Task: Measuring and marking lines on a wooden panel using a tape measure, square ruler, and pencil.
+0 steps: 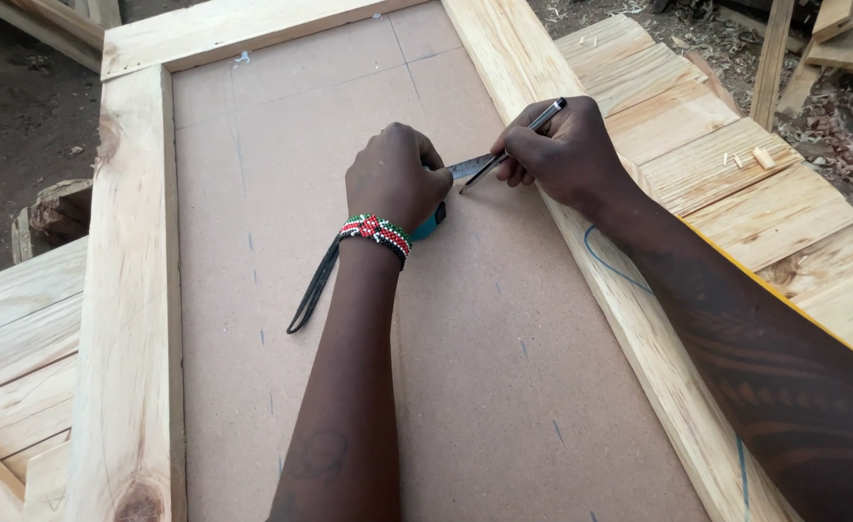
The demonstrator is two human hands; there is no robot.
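My left hand (394,176) is closed around a teal tape measure (429,225), pressing it onto a brown hardboard panel (504,387). Its short metal blade (472,166) runs right toward the frame rail, and a black wrist strap (312,288) trails down left from it. A beaded bracelet (376,233) circles that wrist. My right hand (563,150) grips a dark pen (513,145), tip touching the panel just beside the blade. The panel sits inside a pale wooden frame (129,290).
The frame's right rail (639,329) carries a blue pen curve. Pale planks (736,174) lie side by side under the frame on the right, and more planks (15,358) on the left. Wood shavings and offcuts (832,106) cover the dirt ground at top right.
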